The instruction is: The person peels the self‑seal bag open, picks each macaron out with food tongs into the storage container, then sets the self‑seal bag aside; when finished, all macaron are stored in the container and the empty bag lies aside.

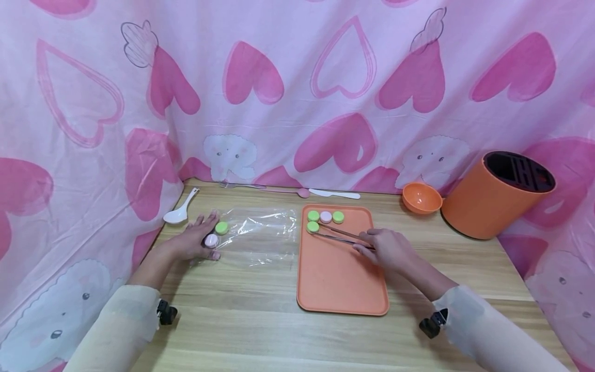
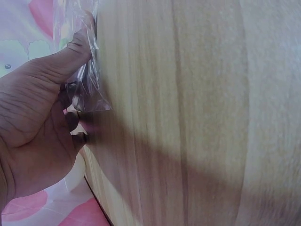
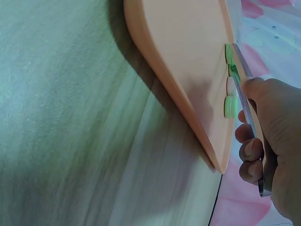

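Note:
My left hand (image 1: 192, 240) lies at the left end of a clear plastic bag (image 1: 265, 232), fingers and thumb spread and touching the film. A green macaron (image 1: 221, 228) and a pale lilac macaron (image 1: 211, 241) sit between thumb and fingers. In the left wrist view, the thumb (image 2: 75, 49) lies along the crinkled film. My right hand (image 1: 388, 249) grips metal tongs (image 1: 341, 238) over an orange tray (image 1: 341, 281). The tong tips are around or beside a green macaron (image 1: 313, 227); firm contact is hard to tell. Behind it stand two green macarons and one pale pink macaron (image 1: 326, 217).
A white spoon (image 1: 178, 211) lies at far left. A fork (image 1: 241, 185), a pink spoon (image 1: 302, 192) and a white knife (image 1: 334, 194) line the back edge by the curtain. An orange bowl (image 1: 421, 198) and an orange knife block (image 1: 492, 199) stand at back right.

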`<state>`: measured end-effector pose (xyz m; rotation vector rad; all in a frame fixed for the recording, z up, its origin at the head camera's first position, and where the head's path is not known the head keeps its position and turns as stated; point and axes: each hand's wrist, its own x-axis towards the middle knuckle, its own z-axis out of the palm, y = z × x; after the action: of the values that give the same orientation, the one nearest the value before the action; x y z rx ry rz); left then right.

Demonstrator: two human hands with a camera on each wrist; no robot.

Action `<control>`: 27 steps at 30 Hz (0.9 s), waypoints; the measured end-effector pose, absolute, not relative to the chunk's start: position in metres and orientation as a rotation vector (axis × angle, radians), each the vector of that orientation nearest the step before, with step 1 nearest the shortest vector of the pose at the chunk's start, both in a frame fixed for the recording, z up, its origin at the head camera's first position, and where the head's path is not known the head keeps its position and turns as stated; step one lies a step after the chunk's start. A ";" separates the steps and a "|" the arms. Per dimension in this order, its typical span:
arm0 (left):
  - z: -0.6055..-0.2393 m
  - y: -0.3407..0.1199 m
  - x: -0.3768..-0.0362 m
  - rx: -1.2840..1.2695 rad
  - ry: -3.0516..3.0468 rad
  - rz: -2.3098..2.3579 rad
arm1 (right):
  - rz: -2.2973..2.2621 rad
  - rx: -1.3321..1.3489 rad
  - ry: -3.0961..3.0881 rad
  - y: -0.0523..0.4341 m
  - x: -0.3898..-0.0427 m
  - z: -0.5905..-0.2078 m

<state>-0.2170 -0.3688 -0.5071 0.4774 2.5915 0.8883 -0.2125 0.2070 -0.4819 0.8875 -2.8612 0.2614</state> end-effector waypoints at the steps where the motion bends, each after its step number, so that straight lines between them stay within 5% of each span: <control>1: -0.507 -0.369 -0.217 0.481 2.589 0.894 | 0.266 0.879 -2.872 0.207 -0.212 -0.483; 27: -0.501 -0.365 -0.216 0.436 2.592 0.847 | 0.281 0.891 -2.863 0.204 -0.211 -0.475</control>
<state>-0.2165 -0.3646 -0.5014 0.4359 2.5922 0.8467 -0.2108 0.2044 -0.4750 0.8906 -2.8627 0.2806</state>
